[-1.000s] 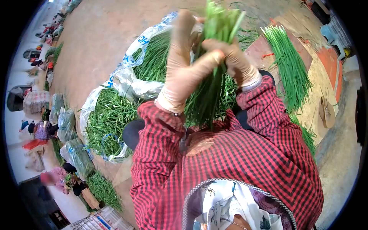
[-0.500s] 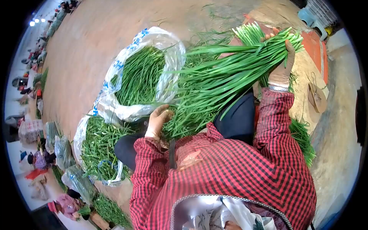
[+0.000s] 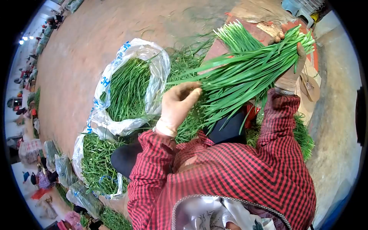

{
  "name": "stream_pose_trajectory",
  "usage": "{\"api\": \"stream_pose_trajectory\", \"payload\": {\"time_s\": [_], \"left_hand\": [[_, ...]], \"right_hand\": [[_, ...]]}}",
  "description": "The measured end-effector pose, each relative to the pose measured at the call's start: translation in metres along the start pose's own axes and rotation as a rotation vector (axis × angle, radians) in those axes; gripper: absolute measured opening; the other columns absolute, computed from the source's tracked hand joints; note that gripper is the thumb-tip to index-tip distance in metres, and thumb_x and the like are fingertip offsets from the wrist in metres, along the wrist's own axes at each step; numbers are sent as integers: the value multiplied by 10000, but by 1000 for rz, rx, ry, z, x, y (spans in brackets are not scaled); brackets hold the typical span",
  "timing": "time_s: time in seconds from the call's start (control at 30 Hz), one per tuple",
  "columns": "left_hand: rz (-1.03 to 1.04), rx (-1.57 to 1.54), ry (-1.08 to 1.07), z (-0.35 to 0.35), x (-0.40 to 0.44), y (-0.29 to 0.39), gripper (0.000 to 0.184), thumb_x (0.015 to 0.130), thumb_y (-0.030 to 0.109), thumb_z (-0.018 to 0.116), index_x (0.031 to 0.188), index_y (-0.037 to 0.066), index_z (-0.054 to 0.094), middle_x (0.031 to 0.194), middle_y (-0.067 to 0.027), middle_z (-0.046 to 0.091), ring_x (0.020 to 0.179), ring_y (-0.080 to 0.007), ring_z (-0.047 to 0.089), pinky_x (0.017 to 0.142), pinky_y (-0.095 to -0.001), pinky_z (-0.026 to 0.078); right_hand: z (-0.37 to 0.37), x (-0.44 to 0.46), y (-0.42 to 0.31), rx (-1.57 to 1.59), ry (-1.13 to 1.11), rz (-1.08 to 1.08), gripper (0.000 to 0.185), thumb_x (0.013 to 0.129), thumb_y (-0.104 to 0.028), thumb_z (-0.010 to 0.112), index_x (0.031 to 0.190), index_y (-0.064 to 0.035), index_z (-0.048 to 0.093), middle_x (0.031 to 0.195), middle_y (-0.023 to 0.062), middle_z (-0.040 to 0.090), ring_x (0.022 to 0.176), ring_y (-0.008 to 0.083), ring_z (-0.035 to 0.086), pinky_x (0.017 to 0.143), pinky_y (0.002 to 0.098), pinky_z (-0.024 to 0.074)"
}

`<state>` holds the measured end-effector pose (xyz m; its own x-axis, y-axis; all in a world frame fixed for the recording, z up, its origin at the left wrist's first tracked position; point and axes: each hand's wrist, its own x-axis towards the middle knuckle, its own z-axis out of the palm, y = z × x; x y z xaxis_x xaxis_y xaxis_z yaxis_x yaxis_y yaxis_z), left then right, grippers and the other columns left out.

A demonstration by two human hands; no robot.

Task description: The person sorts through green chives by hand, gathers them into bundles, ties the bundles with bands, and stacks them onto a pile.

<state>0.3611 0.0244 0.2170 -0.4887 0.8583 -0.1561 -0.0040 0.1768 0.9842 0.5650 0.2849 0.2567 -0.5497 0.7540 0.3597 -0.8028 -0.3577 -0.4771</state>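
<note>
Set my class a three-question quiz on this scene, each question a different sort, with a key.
1. Multiple choice: which hand grips the leafy bunch near its pale ends?
A) left hand
B) right hand
C) neither

2. True or false: the upper plastic bag holds long green leaves.

3. Fill in: the wearer's sleeves are checked in red and ____.

Key: 1. B; 2. true; 3. black

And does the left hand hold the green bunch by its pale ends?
No, the right hand holds the bunch near those ends; the left hand is by the leaf tips.
</note>
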Motion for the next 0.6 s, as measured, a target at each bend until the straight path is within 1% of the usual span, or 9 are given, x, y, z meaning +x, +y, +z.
{"api": "stream_pose_trajectory", "payload": {"time_s": [0.03, 0.13, 0.17, 0.37, 0.47, 0.6], "left_hand": [[-57, -48, -5, 7, 0, 5, 225, 893, 94, 681, 1098, 0, 681, 818, 27, 650, 710, -24, 541, 636, -183, 435], [-39, -66, 15, 2, -2, -8, 229, 886, 84, 689, 1100, 3, 682, 800, 40, 639, 697, -19, 522, 622, -178, 417], [-34, -106, -8, 1, -3, -11, 232, 874, 94, 702, 1086, 1, 684, 781, 43, 632, 680, -21, 511, 609, -182, 402], [-114, -80, -69, 0, -9, 2, 214, 857, 104, 693, 1044, -2, 691, 788, 27, 642, 689, -30, 525, 623, -198, 413], [-52, -104, -79, 3, -5, -10, 190, 857, 99, 679, 1020, 1, 688, 804, 20, 648, 688, -32, 530, 620, -194, 412], [-80, -107, -57, 5, -8, -11, 180, 859, 99, 667, 1010, 2, 678, 803, 14, 647, 668, -40, 535, 605, -193, 411]], "right_hand": [[0, 2, 3, -20, -16, -4, 561, 880, -274, 600, 1328, 28, 451, 1068, 112, 544, 1026, 258, 536, 905, 390, 488], [4, -1, 16, 39, -68, 50, 558, 884, -276, 596, 1332, 23, 451, 1064, 113, 552, 1035, 260, 539, 911, 387, 488], [0, -1, 16, 53, -101, 92, 559, 891, -279, 592, 1340, 22, 447, 1069, 114, 566, 1047, 257, 549, 927, 392, 491], [3, -1, 28, 11, -77, 90, 570, 900, -282, 594, 1350, 28, 435, 1067, 128, 614, 1028, 273, 594, 966, 418, 491], [6, 0, 32, 27, -99, 95, 571, 903, -277, 594, 1355, 30, 429, 1064, 145, 615, 1023, 284, 601, 978, 436, 488], [12, -2, 32, 77, -142, 116, 576, 907, -278, 591, 1362, 30, 419, 1064, 166, 616, 1022, 291, 599, 978, 445, 487]]}}
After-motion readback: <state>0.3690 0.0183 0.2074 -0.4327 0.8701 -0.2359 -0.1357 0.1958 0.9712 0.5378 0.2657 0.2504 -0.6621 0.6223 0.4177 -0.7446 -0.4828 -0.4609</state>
